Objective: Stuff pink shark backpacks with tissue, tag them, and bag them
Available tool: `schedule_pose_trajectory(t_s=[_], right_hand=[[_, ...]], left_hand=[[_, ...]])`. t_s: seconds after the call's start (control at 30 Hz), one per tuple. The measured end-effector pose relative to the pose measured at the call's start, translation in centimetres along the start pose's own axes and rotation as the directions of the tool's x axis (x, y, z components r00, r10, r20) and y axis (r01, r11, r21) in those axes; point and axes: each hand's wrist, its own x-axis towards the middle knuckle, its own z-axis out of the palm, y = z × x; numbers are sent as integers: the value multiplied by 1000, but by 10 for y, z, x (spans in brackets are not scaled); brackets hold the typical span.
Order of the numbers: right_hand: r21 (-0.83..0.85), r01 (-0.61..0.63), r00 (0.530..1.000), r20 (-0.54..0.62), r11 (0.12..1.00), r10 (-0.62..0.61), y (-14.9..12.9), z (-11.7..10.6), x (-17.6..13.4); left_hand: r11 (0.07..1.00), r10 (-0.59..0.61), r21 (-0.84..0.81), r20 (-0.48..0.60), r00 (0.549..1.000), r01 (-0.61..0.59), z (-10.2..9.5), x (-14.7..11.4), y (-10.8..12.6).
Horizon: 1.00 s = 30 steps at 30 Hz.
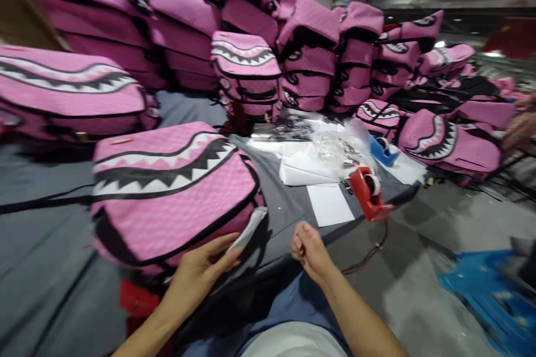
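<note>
A pink backpack (pixel 167 178) with a black-and-white zigzag teeth print lies in front of me on the grey-covered table. At its right lower corner, my left hand (pixel 205 265) pinches a folded white strip (pixel 250 228), perhaps paper or thin fabric. The strip runs up along the bag's side, with its lower end between thumb and fingers. To the right, just over the table edge, my right hand (pixel 309 248) is closed with curled fingers. Anything inside that fist is hidden. White sheets and a red tape dispenser (pixel 371 192) lie beyond it.
Stacks of pink backpacks (pixel 310 56) line the table's back. White paper (pixel 330 204), clear plastic bags (pixel 335 145) and a blue tape dispenser (pixel 383 150) are on the right part. A blue stool-like object (pixel 481 290) stands on the floor. At far right, another person's arm (pixel 521 125) shows blurred.
</note>
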Motion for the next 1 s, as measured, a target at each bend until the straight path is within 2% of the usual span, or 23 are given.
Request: schedule_pose_trajectory(t_s=[0.03, 0.07, 0.1, 0.17, 0.23, 0.4, 0.53, 0.73, 0.83, 0.9, 1.0], right_hand=[[37, -24, 990, 141, 999, 19, 7, 23, -4], [44, -25, 972, 234, 999, 14, 13, 42, -8], [23, -1, 962, 273, 1000, -5, 18, 56, -11], [-37, 56, 961, 274, 998, -44, 25, 74, -13], [-73, 74, 968, 245, 995, -54, 32, 82, -11], [-112, 76, 980, 193, 991, -53, 49, 88, -3], [-165, 87, 974, 220, 982, -50, 57, 85, -5], [-119, -88, 930, 346, 989, 124, 52, 77, 4], [-81, -151, 906, 388, 985, 170, 47, 83, 17], [-71, -176, 909, 370, 982, 189, 46, 89, 21], [-49, -220, 946, 233, 974, 225, 47, 92, 15]], left_hand=[[999, 2, -35, 51, 999, 0, -2, -1, 4], [999, 2, -51, 94, 996, 3, -4, -1, 7], [998, 4, -57, 121, 993, 3, -7, -2, 8], [999, 9, -51, 141, 990, -2, -10, -4, 10], [998, 4, -60, 150, 989, 5, -11, -6, 10], [997, -12, -71, 63, 998, 16, -5, -4, 2], [997, 8, -77, 13, 1000, -7, -2, -1, -6], [997, 81, 7, 67, 994, -81, -3, -4, -5], [978, 183, 93, 22, 983, -184, -2, -7, -4], [954, 264, 158, -29, 964, -257, -1, -9, -5], [915, 349, 232, -43, 936, -330, 0, -10, -9]])
